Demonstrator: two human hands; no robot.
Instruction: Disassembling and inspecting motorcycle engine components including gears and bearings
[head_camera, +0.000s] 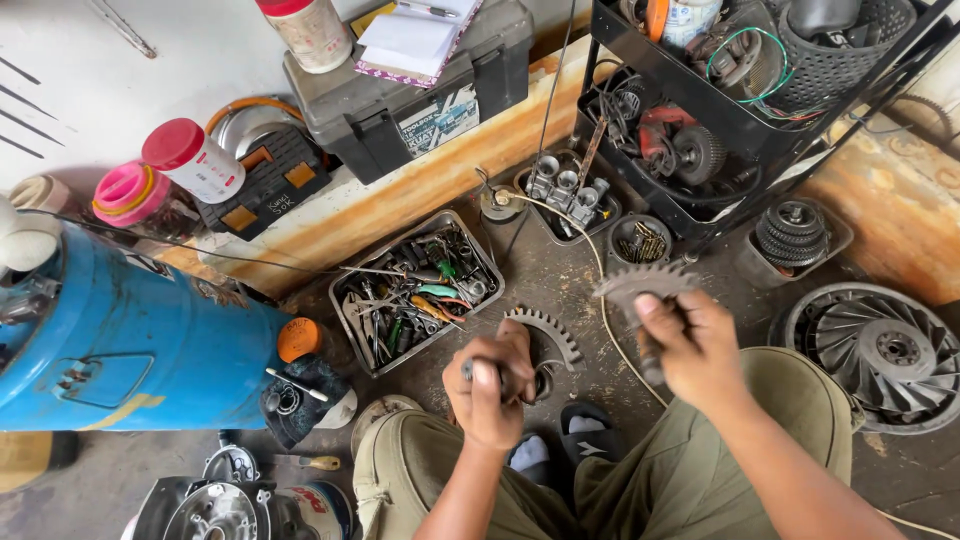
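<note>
at the far left a blue drum (120, 335) lies on the floor, and next to it a metal tray of hand tools (415, 290). just right of the tray, our left hand (492, 385) is clenched around a dark tool handle, its fingers (515, 345) wrapped tight, beside a curved toothed segment (545, 330) lying on the floor. further right, our right hand (690, 350) grips a grey toothed gear (640, 282) on its shaft, held above the knee. we judge the step in hand to be working on this gear with the tool, so the next move calls for bringing both hands together and keeping the gear steady. the gear looks dull, worn and greasy, with even pointed teeth. at the far right a finned clutch wheel (880, 355) rests on the floor.
</note>
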